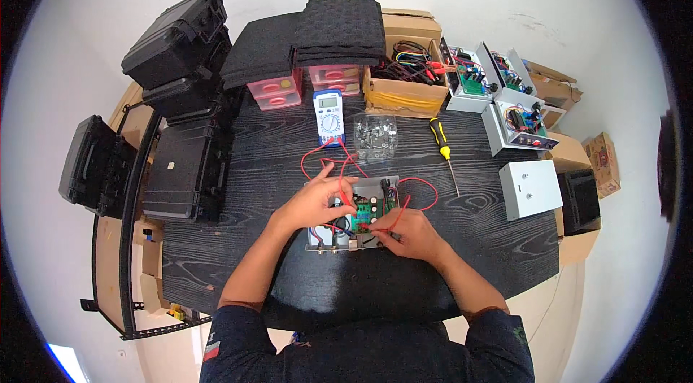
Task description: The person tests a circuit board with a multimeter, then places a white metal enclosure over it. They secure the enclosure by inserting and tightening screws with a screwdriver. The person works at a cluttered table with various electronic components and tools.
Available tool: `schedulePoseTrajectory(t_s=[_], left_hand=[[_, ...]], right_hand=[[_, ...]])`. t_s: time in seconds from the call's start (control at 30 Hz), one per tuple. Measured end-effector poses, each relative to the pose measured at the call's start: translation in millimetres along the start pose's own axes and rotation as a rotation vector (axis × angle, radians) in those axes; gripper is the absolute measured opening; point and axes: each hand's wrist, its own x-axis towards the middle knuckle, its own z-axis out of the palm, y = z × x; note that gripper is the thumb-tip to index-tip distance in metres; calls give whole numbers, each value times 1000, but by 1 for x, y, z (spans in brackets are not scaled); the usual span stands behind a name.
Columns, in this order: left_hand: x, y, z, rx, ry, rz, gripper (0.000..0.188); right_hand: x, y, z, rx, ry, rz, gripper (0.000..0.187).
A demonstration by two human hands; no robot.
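Note:
On the dark table in front of me lies an open metal enclosure with a green circuit board and wires inside. My left hand is closed round a red test probe, held over the left part of the board. From the right, my right hand pinches a second red test probe, its tip low over the board. Whether either tip touches is too small to tell. Red leads run from both probes to a blue-and-white multimeter beyond the enclosure.
A clear tray of small screws and a yellow-black screwdriver lie behind the enclosure. Farther back stand pink drawers under black foam and a cardboard box of cables. Black cases stack left; white enclosures sit right.

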Motion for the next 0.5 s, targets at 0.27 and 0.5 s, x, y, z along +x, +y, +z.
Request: schedulePoseTrajectory(t_s=[0.27, 0.5], left_hand=[[0, -3, 2, 62, -61, 21, 16], [0, -3, 4, 57, -66, -7, 16]], right_hand=[[-2, 4, 3, -32, -25, -28, 20], [-1, 3, 3, -41, -26, -24, 18]])
